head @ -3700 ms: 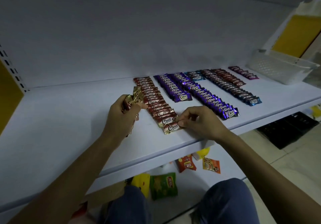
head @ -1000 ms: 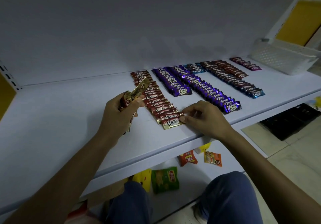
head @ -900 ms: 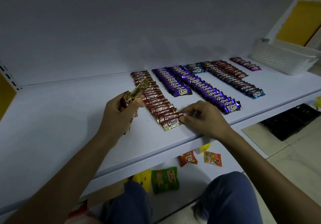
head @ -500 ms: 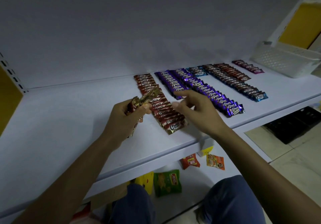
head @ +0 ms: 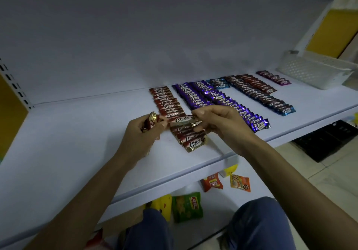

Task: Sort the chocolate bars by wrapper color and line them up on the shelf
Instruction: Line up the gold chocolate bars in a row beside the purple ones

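Head view, ctr frame: right hand [head: 222, 125] pinches red-and-gold foil Choco bar [head: 183, 119] by its right end, long axis approx left-right, just above red bar row [head: 166, 102] on white shelf [head: 77, 133]. Left hand [head: 139, 135], ctr-left, grips bunch of red-gold bars [head: 151, 121].

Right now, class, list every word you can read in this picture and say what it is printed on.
"Choco": red bar in the right hand.
"Choco": front bar of the red row.
"Choco": front bar of the purple row.
Too blurred to read: blue bars, snack packs below.
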